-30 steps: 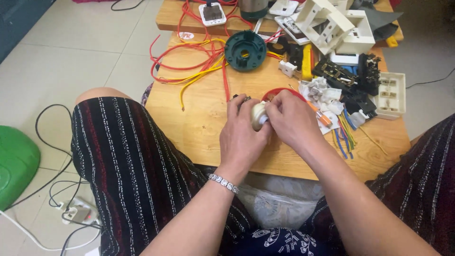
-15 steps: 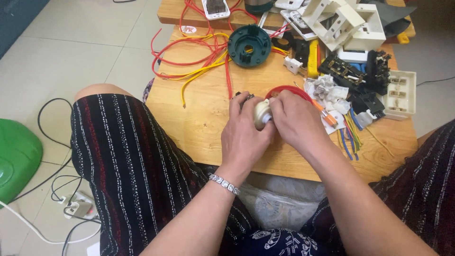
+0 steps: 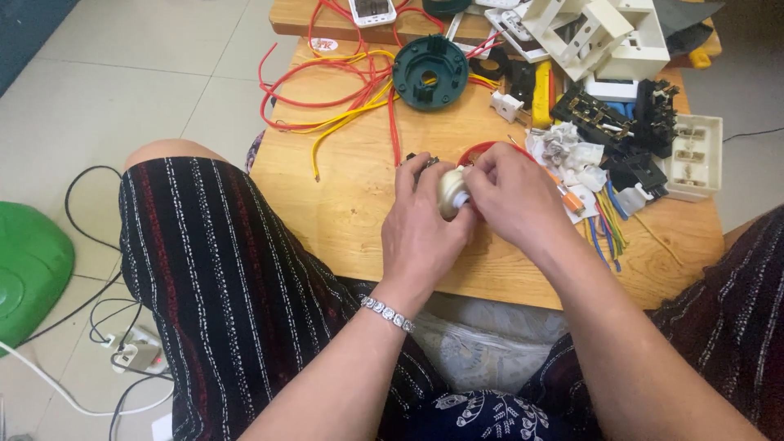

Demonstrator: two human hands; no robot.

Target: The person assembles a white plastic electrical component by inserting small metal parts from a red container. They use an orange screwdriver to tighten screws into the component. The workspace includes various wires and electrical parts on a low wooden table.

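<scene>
My left hand point(image 3: 423, 231) grips a small round cream-coloured fitting point(image 3: 450, 189) just above the wooden table point(image 3: 351, 204). My right hand point(image 3: 513, 198) meets it from the right, fingertips pinched on the fitting's white end. A red round lid point(image 3: 480, 150) lies partly hidden behind my right hand. A silver bracelet point(image 3: 387, 313) sits on my left wrist. Both hands hover near the table's middle, over my lap.
Red and yellow wires point(image 3: 343, 86) sprawl at the table's back left beside a dark green round base point(image 3: 429, 72). White switch boxes point(image 3: 604, 37), black parts point(image 3: 621, 122) and coloured wire ends point(image 3: 608, 224) crowd the right. A green object point(image 3: 28, 265) and cables lie on the floor left.
The view has shifted slightly; my hands stay together on the fitting, with the right fingers turning a little at its end.
</scene>
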